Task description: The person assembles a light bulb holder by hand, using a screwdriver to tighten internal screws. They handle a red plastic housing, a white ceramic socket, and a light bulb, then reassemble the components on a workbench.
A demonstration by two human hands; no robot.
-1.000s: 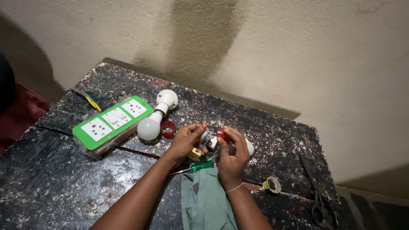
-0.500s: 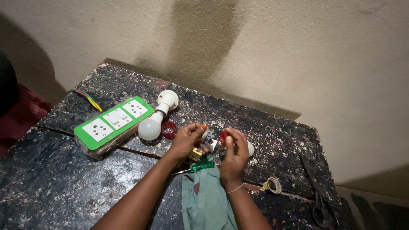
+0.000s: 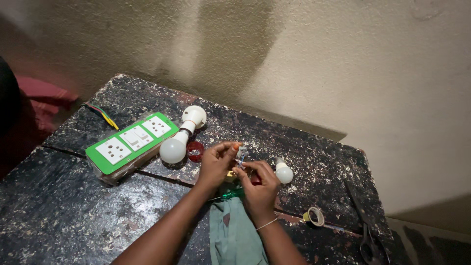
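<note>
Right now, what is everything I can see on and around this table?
table: one, black with pale specks, against a beige wall
socket board: one, green with white sockets and switches, left on the table
wires: one bundle, red, yellow and green, behind the socket board
large bulb in holder: one, white, right of the socket board
small cap: one, red, beside the large bulb
small bulb: one, white, right of the hands
screwdriver: one, green handle, under the hands
cloth: one, grey-green, between the forearms
tape roll: one, pale, right front
scissors: one pair, dark, right edge
small part: one, pinched by both hands
left hand, right hand: two, centre
</note>
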